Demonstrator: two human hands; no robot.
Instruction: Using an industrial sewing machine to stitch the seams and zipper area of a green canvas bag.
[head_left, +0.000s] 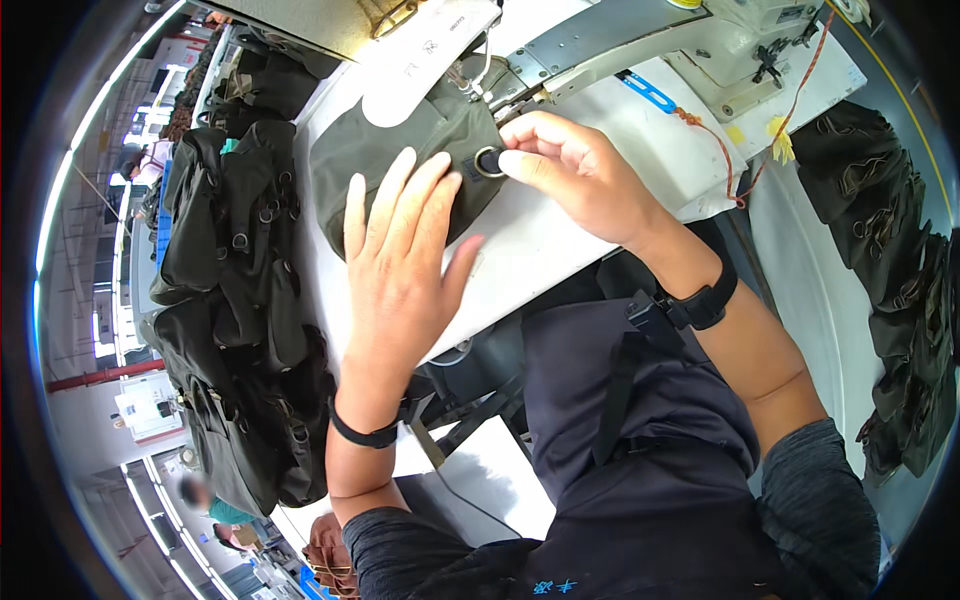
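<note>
Two bare hands work on one olive-green fabric pouch (400,160) that lies on the white sewing table (560,230), under the head of the sewing machine (640,40). The left hand (400,270) lies flat on the pouch with its fingers spread and pressing the cloth down, the thumb out over the bare table surface. The right hand (580,175) has its fingertips drawn together at a small metal ring (490,162) that sits on a dark strap tab at the pouch's right edge; the thumb and forefinger touch the ring's rim. Both wrists wear a black band. What the pouch holds cannot be told, since its opening is not visible.

Just above the pouch a white paper pattern piece (425,55) lies partly over its upper edge. An orange cord (720,140) trails across the white machine bed to the right of the right hand, with a yellow tag near it.

Left of the table, a heap of finished dark pouches (240,300) with straps and rings is piled in a stack, well apart from the hands. Right of the table, a second pile of dark pouches (895,280) rests along a pale surface. Below the hands the person's dark apron (640,440) fills the lower part of the view.
</note>
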